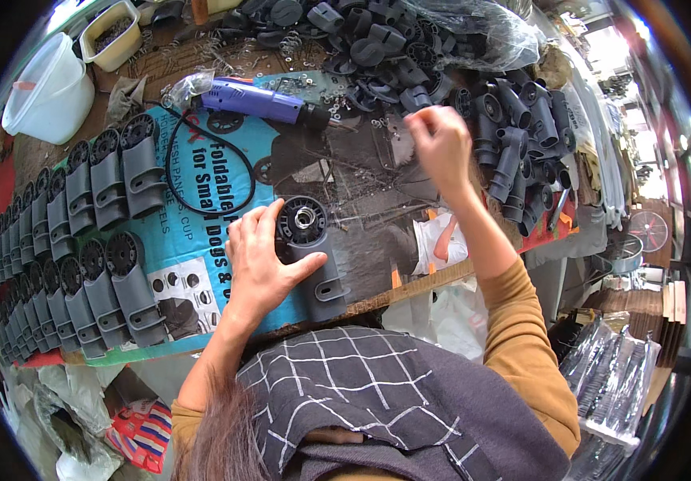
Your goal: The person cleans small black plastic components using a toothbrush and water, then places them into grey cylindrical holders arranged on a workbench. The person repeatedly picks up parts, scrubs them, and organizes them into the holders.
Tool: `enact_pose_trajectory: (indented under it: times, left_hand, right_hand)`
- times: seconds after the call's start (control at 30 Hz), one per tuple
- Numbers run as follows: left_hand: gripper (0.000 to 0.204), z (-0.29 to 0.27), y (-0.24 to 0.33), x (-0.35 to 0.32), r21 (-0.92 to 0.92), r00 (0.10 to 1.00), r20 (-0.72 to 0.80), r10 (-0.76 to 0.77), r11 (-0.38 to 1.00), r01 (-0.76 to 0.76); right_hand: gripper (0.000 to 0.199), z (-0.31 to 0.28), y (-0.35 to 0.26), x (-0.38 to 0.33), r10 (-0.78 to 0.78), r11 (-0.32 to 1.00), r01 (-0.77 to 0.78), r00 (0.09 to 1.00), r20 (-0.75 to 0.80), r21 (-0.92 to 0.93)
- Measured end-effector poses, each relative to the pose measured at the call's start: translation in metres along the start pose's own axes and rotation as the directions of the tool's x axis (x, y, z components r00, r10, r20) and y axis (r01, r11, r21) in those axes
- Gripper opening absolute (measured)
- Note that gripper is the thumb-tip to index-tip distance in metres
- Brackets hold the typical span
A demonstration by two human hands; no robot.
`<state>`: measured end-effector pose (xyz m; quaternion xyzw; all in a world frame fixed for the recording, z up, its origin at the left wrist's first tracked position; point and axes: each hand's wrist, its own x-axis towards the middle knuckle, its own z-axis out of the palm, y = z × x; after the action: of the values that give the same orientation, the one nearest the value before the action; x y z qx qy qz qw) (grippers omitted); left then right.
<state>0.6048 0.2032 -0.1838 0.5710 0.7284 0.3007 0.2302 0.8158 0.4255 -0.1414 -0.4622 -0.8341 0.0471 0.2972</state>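
Observation:
My left hand (261, 260) is closed round a dark grey plastic joint piece (328, 276) at the bench's front edge, thumb on one side and fingers on the other. The round toothed end of that piece faces up, with a shiny metal coil or ring in its centre. Over the bench at the right, my right hand (441, 148) is raised with its fingers pinched together, slightly smeared by motion. Whatever it holds, if anything, is hidden. Just beyond that hand lies a heap of grey plastic caps (389, 44).
Rows of similar joint pieces (129, 280) stand at the left. A purple power screwdriver (253, 100) with a black cable (171, 172) lies across the bench. Loose grey tube parts (513, 152) are piled at the right. A white bucket (53, 92) and a tub (113, 36) stand far left.

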Motion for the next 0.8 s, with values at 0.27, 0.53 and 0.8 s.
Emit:
enact_pose_trajectory:
  times: [0.27,0.53,0.8]
  left_hand:
    - [0.072,-0.017,0.01,0.008,-0.102,0.988,-0.142,0.054,0.992,-0.069]
    - [0.041,-0.028,0.046,0.03,-0.328,0.951,-0.263,0.162,0.912,-0.246]
    - [0.039,-0.03,0.035,0.021,-0.303,0.954,-0.266,0.138,0.928,-0.218]
  right_hand:
    - [0.035,0.029,0.062,0.031,0.406,0.914,-0.405,0.906,-0.118,0.037]
    - [0.05,0.044,0.058,0.02,0.199,0.98,-0.198,0.978,-0.054,0.02]
    - [0.041,0.056,0.058,0.061,0.139,0.99,-0.139,0.966,0.218,-0.013]
